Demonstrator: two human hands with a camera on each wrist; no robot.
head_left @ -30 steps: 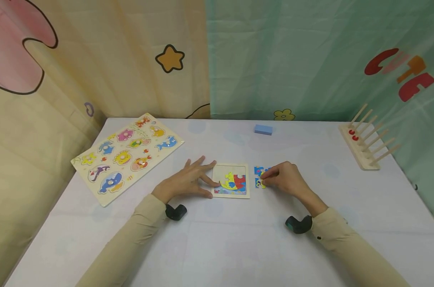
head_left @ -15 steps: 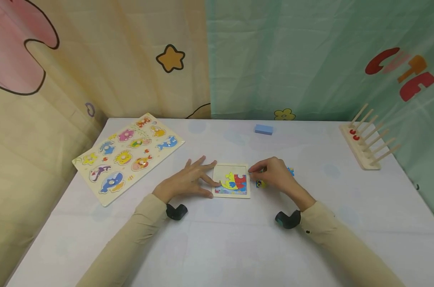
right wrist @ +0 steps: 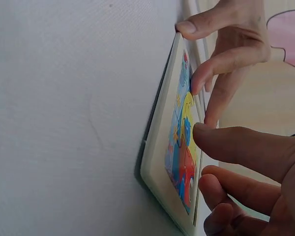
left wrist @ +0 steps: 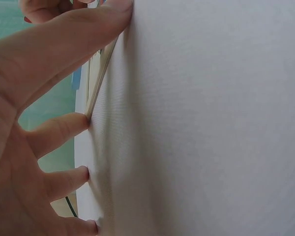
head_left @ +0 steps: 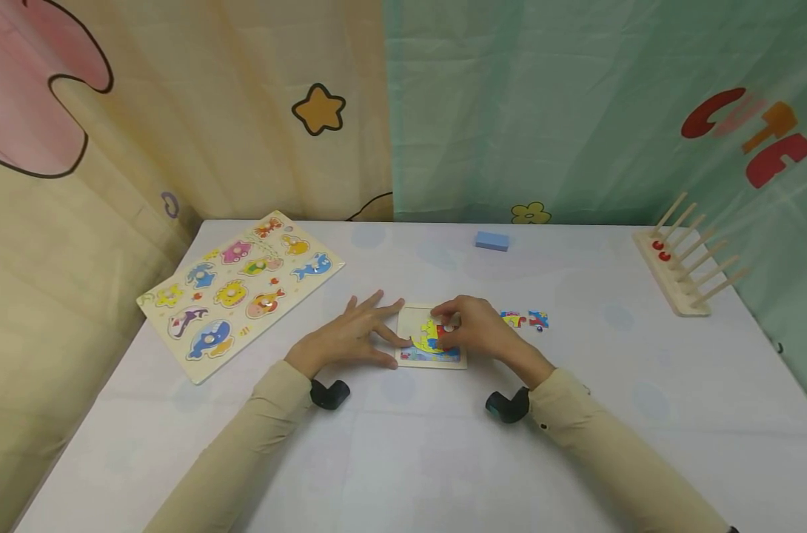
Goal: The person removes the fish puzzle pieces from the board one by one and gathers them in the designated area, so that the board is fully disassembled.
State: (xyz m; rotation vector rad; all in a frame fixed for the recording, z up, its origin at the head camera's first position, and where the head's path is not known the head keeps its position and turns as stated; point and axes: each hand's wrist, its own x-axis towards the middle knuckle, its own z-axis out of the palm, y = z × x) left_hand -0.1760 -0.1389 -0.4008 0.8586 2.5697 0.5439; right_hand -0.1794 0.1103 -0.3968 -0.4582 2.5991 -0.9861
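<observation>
In the head view a small wooden puzzle board point(head_left: 433, 366) lies mid-table, with yellow, red and blue pieces filling its lower part and bare wood above. My left hand point(head_left: 346, 333) is spread at its left side; the thumb touches the lower left corner and the index finger reaches over the rim. Bent over the board's right side, my right hand point(head_left: 477, 326) has thumb and index finger close together on a puzzle piece mostly hidden by the fingers. From the right wrist, the thumb point(right wrist: 206, 135) is right at the picture surface point(right wrist: 187, 142).
Loose puzzle pieces point(head_left: 537, 320) lie right of the right hand. A larger sea-animal knob puzzle point(head_left: 240, 292) is at the left, a blue block point(head_left: 492, 241) at the back. At the far right stands a wooden peg rack point(head_left: 677, 277) with red beads. Curtains hang behind.
My right hand has moved left from the loose pieces onto the board, uncovering pieces at the right. My left hand has stayed at the board's left side.
</observation>
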